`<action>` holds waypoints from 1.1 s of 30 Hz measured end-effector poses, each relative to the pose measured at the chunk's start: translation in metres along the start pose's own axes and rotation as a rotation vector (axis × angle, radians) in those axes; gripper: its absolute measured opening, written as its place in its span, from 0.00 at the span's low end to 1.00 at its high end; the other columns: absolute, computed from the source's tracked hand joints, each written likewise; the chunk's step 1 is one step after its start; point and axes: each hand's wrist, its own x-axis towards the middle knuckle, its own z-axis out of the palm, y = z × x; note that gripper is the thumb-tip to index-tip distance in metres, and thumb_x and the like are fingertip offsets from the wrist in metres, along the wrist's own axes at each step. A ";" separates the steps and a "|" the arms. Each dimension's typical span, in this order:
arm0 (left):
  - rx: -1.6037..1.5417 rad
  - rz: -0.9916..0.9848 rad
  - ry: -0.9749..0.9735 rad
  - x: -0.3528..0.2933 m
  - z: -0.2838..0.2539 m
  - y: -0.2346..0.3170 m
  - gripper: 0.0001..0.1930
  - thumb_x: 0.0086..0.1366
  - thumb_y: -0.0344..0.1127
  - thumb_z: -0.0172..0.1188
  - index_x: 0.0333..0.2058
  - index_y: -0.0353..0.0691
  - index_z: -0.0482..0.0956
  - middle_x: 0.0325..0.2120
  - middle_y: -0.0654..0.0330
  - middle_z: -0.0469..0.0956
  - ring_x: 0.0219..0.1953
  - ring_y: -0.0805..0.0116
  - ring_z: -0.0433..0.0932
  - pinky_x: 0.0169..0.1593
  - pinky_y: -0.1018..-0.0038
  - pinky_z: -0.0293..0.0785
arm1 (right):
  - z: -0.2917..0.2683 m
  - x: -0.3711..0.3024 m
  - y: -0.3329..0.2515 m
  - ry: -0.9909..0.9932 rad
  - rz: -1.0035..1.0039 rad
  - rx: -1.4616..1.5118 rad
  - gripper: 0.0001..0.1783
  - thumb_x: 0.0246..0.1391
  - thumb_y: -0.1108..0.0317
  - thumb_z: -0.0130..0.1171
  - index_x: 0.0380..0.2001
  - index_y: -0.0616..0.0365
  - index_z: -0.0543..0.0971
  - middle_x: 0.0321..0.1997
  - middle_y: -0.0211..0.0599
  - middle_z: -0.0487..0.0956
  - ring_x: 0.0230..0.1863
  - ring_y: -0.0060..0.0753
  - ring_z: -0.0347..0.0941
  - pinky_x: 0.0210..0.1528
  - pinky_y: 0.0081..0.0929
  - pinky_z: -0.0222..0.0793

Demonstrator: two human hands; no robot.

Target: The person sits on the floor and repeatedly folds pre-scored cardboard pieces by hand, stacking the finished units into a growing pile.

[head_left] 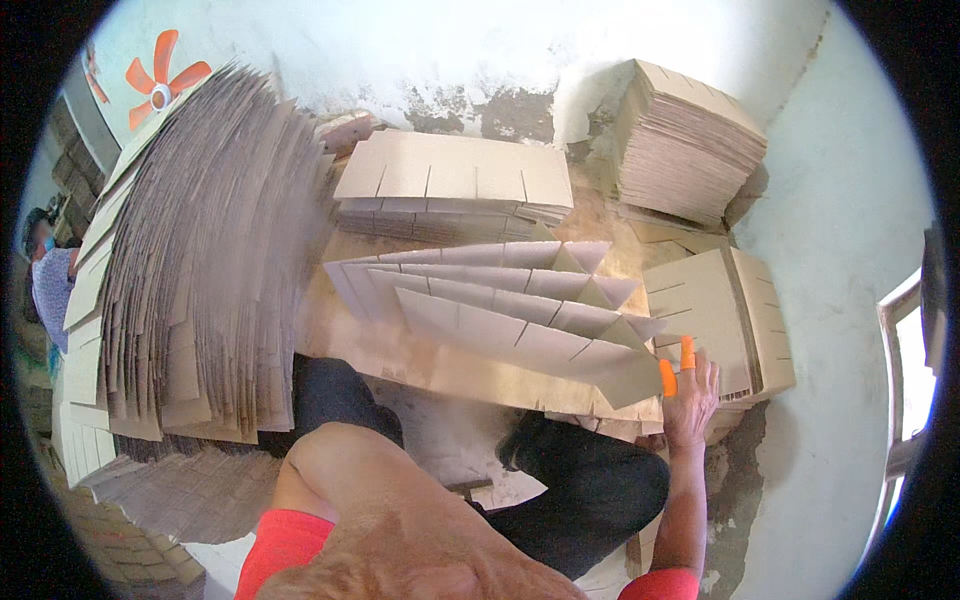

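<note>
The slotted cardboard strips point(490, 335) stand mid-frame, just left of my right hand point(690, 400), the only one in view, their long axis sloping slightly down rightward toward my fingers point(687, 352), which are spread apart.

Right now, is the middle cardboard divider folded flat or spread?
Spread: its long slotted strips stand apart, with gaps showing between them.
</note>
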 end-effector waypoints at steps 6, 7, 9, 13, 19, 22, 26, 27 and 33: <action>-0.023 -0.001 -0.016 0.005 -0.004 -0.004 0.19 0.52 0.40 0.67 0.41 0.37 0.80 0.34 0.58 0.79 0.36 0.61 0.78 0.37 0.68 0.77 | 0.018 -0.037 0.000 -0.376 0.182 0.324 0.34 0.54 0.69 0.60 0.64 0.53 0.64 0.26 0.47 0.77 0.26 0.53 0.75 0.27 0.45 0.70; -0.022 -0.005 -0.021 0.006 -0.006 -0.007 0.19 0.52 0.40 0.67 0.41 0.37 0.80 0.34 0.58 0.79 0.36 0.61 0.78 0.37 0.68 0.77 | 0.021 -0.041 0.000 -0.317 0.146 0.374 0.35 0.54 0.70 0.60 0.66 0.51 0.63 0.25 0.47 0.77 0.26 0.53 0.75 0.26 0.45 0.70; -0.020 -0.007 -0.026 0.011 -0.012 -0.014 0.19 0.52 0.40 0.68 0.41 0.37 0.80 0.34 0.58 0.79 0.35 0.61 0.78 0.37 0.68 0.76 | 0.025 -0.045 0.004 -0.385 0.032 0.342 0.38 0.53 0.72 0.60 0.67 0.48 0.61 0.27 0.50 0.78 0.27 0.54 0.75 0.28 0.44 0.71; -0.013 -0.015 -0.042 0.016 -0.014 -0.022 0.19 0.51 0.40 0.68 0.41 0.36 0.81 0.34 0.57 0.79 0.35 0.60 0.79 0.37 0.68 0.76 | 0.019 -0.031 0.007 -0.212 0.146 0.643 0.35 0.52 0.72 0.64 0.64 0.53 0.66 0.30 0.49 0.79 0.30 0.52 0.76 0.31 0.40 0.72; -0.019 -0.004 -0.020 0.021 -0.021 -0.033 0.20 0.51 0.40 0.69 0.41 0.36 0.81 0.34 0.57 0.80 0.35 0.59 0.79 0.37 0.69 0.76 | 0.055 -0.036 0.109 -0.029 0.276 -0.194 0.45 0.48 0.66 0.68 0.66 0.59 0.58 0.57 0.49 0.71 0.59 0.51 0.66 0.54 0.46 0.64; -0.005 -0.010 -0.011 0.025 -0.025 -0.039 0.20 0.51 0.40 0.69 0.41 0.35 0.81 0.34 0.56 0.80 0.35 0.59 0.79 0.37 0.69 0.76 | 0.071 -0.046 0.143 -0.226 0.380 -0.362 0.53 0.44 0.60 0.70 0.69 0.58 0.52 0.66 0.49 0.62 0.67 0.54 0.56 0.61 0.55 0.54; 0.079 -0.023 -0.015 0.030 -0.028 -0.047 0.20 0.51 0.40 0.70 0.41 0.35 0.81 0.34 0.56 0.80 0.34 0.59 0.79 0.37 0.69 0.76 | 0.088 -0.057 0.179 -0.459 0.576 -0.497 0.59 0.42 0.47 0.70 0.70 0.56 0.50 0.69 0.49 0.60 0.70 0.55 0.52 0.61 0.59 0.55; 0.167 -0.045 0.023 0.030 -0.033 -0.045 0.20 0.51 0.40 0.70 0.41 0.35 0.81 0.34 0.56 0.80 0.34 0.59 0.79 0.37 0.69 0.76 | 0.093 -0.058 0.179 -0.542 0.601 -0.516 0.59 0.41 0.45 0.70 0.70 0.56 0.50 0.69 0.48 0.60 0.70 0.54 0.52 0.60 0.58 0.56; 0.796 -0.217 0.251 -0.004 -0.057 -0.049 0.21 0.50 0.40 0.71 0.41 0.34 0.81 0.34 0.55 0.81 0.34 0.58 0.79 0.37 0.69 0.76 | 0.079 -0.030 0.194 -0.446 0.587 -0.399 0.42 0.44 0.56 0.69 0.61 0.55 0.63 0.57 0.49 0.71 0.62 0.55 0.63 0.57 0.50 0.63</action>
